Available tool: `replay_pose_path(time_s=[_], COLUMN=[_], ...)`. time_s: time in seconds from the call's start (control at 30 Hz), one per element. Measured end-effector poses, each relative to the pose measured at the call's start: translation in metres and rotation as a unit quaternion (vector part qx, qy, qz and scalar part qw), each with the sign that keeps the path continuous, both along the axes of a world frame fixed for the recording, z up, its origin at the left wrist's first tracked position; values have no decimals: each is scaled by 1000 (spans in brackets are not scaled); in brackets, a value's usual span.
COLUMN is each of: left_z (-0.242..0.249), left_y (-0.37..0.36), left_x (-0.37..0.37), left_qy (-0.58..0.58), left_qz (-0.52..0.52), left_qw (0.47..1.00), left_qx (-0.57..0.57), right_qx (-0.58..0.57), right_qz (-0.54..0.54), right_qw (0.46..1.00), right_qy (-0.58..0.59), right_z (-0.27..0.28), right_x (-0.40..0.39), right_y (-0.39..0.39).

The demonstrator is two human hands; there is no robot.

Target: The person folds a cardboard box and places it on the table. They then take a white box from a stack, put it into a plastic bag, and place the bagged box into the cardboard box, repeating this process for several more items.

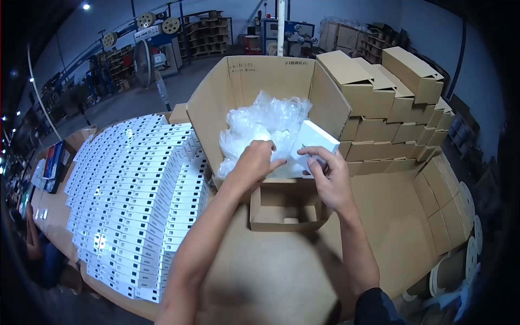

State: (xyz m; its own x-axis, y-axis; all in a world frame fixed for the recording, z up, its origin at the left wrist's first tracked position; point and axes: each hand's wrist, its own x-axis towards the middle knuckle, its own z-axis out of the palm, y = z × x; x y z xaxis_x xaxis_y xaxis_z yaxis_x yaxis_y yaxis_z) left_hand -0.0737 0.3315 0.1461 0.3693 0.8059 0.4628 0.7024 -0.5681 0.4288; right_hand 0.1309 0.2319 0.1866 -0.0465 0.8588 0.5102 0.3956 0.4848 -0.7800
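Note:
My right hand (331,179) grips the lower part of a flat white box (317,140), thumb and fingers bent around it; the box is tilted. Close by on the left, my left hand (259,161) is in front of a heap of clear plastic bags (265,116). Its index finger is curled and the thumb points right, with a gap between them; the other fingers are mostly hidden. The bags fill a large cardboard carton (208,103) with raised flaps. Below both hands sits a small open brown box (284,225).
Tight rows of white boxes with labels (122,206) cover the table's left side. Folded brown cartons (379,130) are stacked high at the right. More brown boxes (447,200) line the right edge beside spools. The bare tabletop (254,276) shows in front.

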Motion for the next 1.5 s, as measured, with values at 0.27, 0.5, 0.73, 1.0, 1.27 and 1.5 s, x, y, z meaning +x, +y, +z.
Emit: replay_pose_path(time_s=[0.27,0.5,0.73,1.0,1.27,1.5], left_z=[16,46,95,121,42,-34], left_y=[29,96,148,9,-180,-288], left_x=[-17,-27,-30,-23,8,4], left_qy=[-57,-190,-266,-414,-499,-504], left_qz=[-4,102,216,32,162,185], left_qw=[997,968,939,903,841,844], left_qx=[-49,127,-6,111,131,4], right_qx=[132,38,226,188,-53,-168], right_qz=[-116,-155,-113,-34,133,187], right_qw=[975,948,960,982,970,907], right_qy=[-134,-274,-124,9,197,337], right_z=[-3,3,69,106,-24,-92], right_x=[-21,-54,-34,-13,-42,-51], right_y=[93,186,169,79,-86,-167])
